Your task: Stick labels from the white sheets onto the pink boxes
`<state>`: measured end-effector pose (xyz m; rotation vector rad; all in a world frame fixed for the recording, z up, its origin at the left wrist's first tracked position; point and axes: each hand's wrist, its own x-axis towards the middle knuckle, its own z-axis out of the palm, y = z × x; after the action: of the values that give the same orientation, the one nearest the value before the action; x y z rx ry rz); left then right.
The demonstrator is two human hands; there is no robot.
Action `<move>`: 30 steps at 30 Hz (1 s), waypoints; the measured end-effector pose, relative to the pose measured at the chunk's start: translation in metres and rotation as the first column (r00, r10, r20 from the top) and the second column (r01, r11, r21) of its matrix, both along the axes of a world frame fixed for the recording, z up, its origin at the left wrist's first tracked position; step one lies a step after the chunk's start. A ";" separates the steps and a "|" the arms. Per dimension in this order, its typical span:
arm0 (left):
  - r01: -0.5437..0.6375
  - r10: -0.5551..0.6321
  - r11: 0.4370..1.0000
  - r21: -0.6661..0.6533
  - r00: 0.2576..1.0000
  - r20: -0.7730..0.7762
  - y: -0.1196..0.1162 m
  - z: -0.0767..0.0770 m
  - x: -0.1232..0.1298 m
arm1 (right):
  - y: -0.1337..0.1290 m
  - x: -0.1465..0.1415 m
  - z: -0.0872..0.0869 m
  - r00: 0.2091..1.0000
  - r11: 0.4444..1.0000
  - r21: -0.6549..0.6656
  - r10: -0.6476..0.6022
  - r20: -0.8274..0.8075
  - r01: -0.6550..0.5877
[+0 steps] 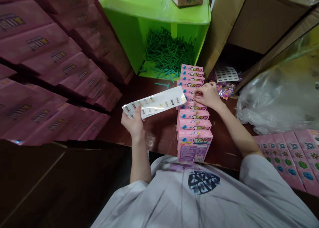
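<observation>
My left hand (134, 123) grips the near end of a white sheet of small gold and black stickers (161, 103), thumb on top. The sheet's far end reaches the row of pink boxes (194, 135), which stand upright one behind another on the dark red table. My right hand (208, 94) touches the tops of boxes about midway along that row, its fingers bent and close together. Whether a sticker is between those fingertips is too small to tell.
Pink cartons (50, 55) are stacked high at the left. Behind the table surface (159, 135), a green box (154, 9) holds many green sticks. Cardboard (224, 25), small purple packets (225, 90), clear plastic bags (276, 102) and more pink boxes (289, 158) are at the right.
</observation>
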<state>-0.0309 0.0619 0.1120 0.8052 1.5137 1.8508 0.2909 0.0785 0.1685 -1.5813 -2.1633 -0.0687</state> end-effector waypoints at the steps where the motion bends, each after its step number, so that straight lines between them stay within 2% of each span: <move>1: 0.008 -0.008 1.000 -0.003 1.000 -0.006 -0.001 0.002 0.002 | -0.003 0.000 0.001 1.000 0.999 0.040 0.002 0.019 -0.003; 4: 0.024 -0.024 1.000 0.008 0.999 -0.023 -0.004 0.008 0.012 | -0.011 -0.005 0.012 0.993 0.990 0.138 0.041 -0.109 -0.026; 6: 0.049 -0.047 0.998 0.042 0.997 -0.062 -0.006 0.013 0.022 | -0.018 -0.014 0.027 0.969 0.973 0.230 0.064 -0.238 -0.007; 8: 0.087 -0.076 0.992 0.086 0.990 -0.122 -0.010 0.018 0.034 | -0.024 -0.029 0.044 0.957 0.956 0.292 0.098 -0.273 -0.015; 10: 0.134 -0.113 0.984 0.116 0.979 -0.169 -0.015 0.023 0.048 | -0.028 -0.045 0.058 0.963 0.958 0.269 0.162 -0.217 -0.101; 13: 0.197 -0.169 0.969 0.146 0.967 -0.189 -0.023 0.030 0.065 | -0.027 -0.062 0.068 0.941 0.950 0.118 0.305 -0.146 -0.289; 16: 0.230 -0.198 0.958 0.169 0.962 -0.190 -0.029 0.033 0.073 | -0.023 -0.064 0.066 0.906 0.924 0.026 0.379 -0.190 -0.381; 20: 0.287 -0.262 0.945 0.158 0.951 -0.163 -0.028 0.030 0.072 | -0.018 -0.057 0.057 0.875 0.913 0.099 0.408 -0.261 -0.396; 24: 0.324 -0.318 0.939 0.117 0.946 -0.066 -0.023 0.024 0.071 | -0.016 -0.053 0.046 0.867 0.894 0.181 0.444 -0.225 -0.411; 30: 0.346 -0.348 0.934 0.089 0.937 0.011 -0.018 0.017 0.070 | -0.019 -0.058 0.040 0.883 0.906 0.108 0.422 -0.203 -0.408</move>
<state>0.0389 0.0438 0.1291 1.0129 1.1900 1.6612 0.2327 0.0592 0.2087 -1.0044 -2.2433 0.1687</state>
